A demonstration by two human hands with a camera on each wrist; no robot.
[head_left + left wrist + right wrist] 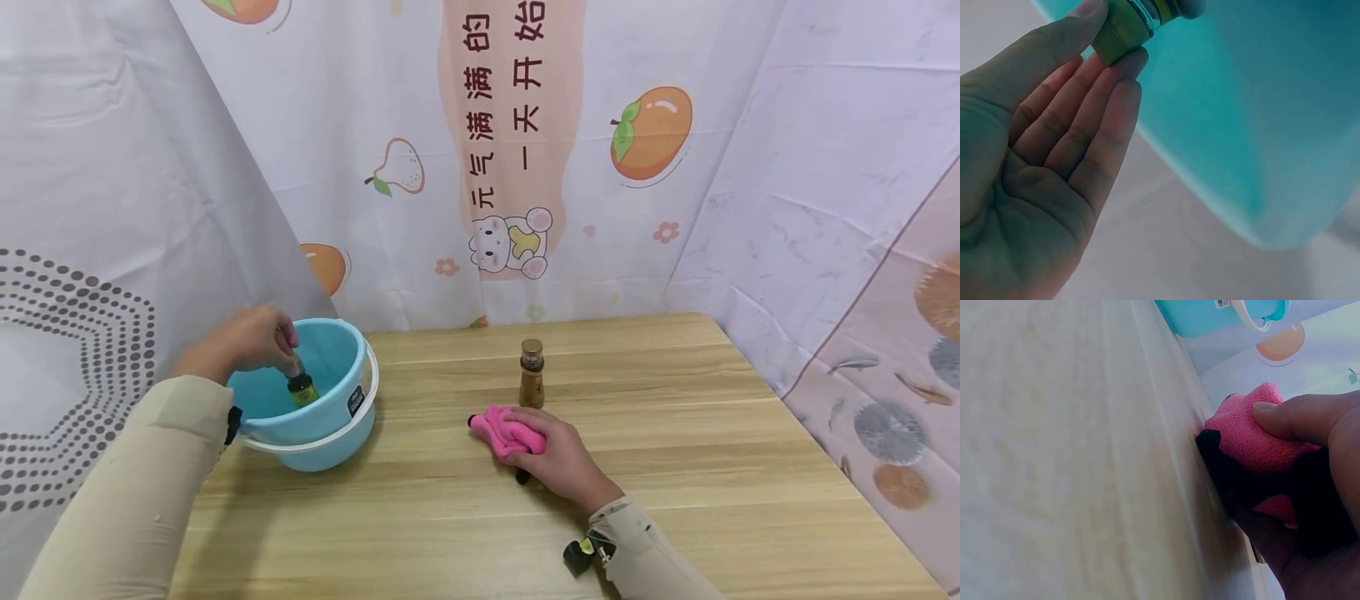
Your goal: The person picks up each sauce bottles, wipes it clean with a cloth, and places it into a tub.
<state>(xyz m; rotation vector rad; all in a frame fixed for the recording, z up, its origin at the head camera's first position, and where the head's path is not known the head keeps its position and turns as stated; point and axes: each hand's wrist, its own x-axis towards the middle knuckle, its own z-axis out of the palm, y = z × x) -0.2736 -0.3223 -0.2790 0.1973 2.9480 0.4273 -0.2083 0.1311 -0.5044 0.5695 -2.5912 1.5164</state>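
Note:
My left hand (258,337) is over the light-blue bucket (339,350). Its thumb and fingertips pinch the ribbed gold cap of a small glass bottle (302,388), which hangs tilted inside the bucket's rim with its dark, yellow-labelled body downward. In the left wrist view the cap (1121,34) shows between thumb and fingers, palm bare. On the table's middle, my right hand (561,457) grips a bunched pink cloth (504,429) from its right side. Black parts (1229,472) show under the cloth in the right wrist view; what they belong to I cannot tell.
Just behind the cloth stands a brown bottle (532,379) with a gold cap, upright on the wooden table (712,417). The bucket's white handle (371,392) hangs round its front. Printed curtains (405,75) rise along the back and sides.

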